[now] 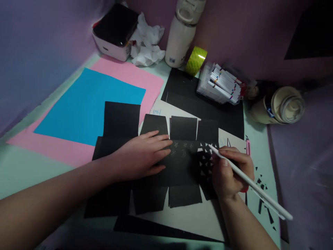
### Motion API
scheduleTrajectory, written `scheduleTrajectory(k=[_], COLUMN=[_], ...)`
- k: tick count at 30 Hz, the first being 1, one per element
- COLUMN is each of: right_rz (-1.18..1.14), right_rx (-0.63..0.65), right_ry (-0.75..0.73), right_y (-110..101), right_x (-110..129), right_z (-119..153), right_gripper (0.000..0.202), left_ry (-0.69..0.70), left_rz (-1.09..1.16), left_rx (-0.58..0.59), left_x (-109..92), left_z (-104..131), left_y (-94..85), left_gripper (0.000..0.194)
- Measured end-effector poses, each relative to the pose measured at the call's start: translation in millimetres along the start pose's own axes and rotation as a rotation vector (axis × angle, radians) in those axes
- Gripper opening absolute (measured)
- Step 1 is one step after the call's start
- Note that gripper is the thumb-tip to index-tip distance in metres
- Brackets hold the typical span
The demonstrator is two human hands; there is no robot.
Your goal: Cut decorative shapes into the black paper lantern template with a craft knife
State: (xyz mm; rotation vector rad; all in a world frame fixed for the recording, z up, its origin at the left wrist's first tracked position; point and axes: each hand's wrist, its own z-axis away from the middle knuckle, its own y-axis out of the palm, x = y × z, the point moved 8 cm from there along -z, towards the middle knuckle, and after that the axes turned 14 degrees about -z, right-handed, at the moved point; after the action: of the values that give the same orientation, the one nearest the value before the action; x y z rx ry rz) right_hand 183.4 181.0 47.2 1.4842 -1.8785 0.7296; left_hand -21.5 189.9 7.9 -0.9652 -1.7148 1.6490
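Observation:
A black paper cutout with flaps along two edges lies flat on a pale sheet. Small stars and a crescent are drawn lightly on its middle panel, and its right panel has several small triangular holes. My left hand rests flat on the paper, fingers spread to the right. In my right hand is a slim white pen, gripped close to its tip. That tip is at the upper edge of the pierced panel; whether it touches the paper I cannot tell. Something red shows partly beneath my right hand.
Blue paper lies over pink paper at left. Behind stand a white-and-black box, crumpled tissue, a bottle, yellow tape and a marker case. Black scraps and a round container are at right.

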Motion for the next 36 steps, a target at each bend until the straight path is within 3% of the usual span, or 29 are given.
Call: scheduleTrajectory(k=[5, 11, 20, 31, 33, 36], right_rz=[0.067, 0.006, 0.160, 0.119, 0.071, 0.014], right_rx=[0.041, 0.135, 0.209, 0.306, 0.252, 0.019], right_ry=[0.046, 0.234, 0.426, 0.429, 0.362, 0.181], right_y=[2.0, 7.0, 10.0, 18.1, 14.8, -4.1], right_x=[-4.0, -20.7, -40.3, -44.7, -40.1, -27.8], right_z=[1.6, 5.8, 8.8, 10.4, 7.5, -0.1], right_gripper=[0.011, 0.010, 0.010, 0.007, 0.007, 0.006], left_ry=[-0.032, -0.039, -0.055, 0.002, 0.001, -0.001], left_rz=[-0.026, -0.049, -0.044, 0.043, 0.050, 0.059], left_rx=[0.003, -0.010, -0.028, -0.038, -0.036, -0.043], left_x=[9.0, 11.2, 11.1, 5.7, 5.9, 6.3], left_z=[0.7, 1.5, 1.2, 5.4, 5.1, 4.6], left_y=[0.0, 0.9, -3.0, 1.5, 2.1, 1.6], left_gripper=[0.038, 0.040, 0.040, 0.043, 0.042, 0.042])
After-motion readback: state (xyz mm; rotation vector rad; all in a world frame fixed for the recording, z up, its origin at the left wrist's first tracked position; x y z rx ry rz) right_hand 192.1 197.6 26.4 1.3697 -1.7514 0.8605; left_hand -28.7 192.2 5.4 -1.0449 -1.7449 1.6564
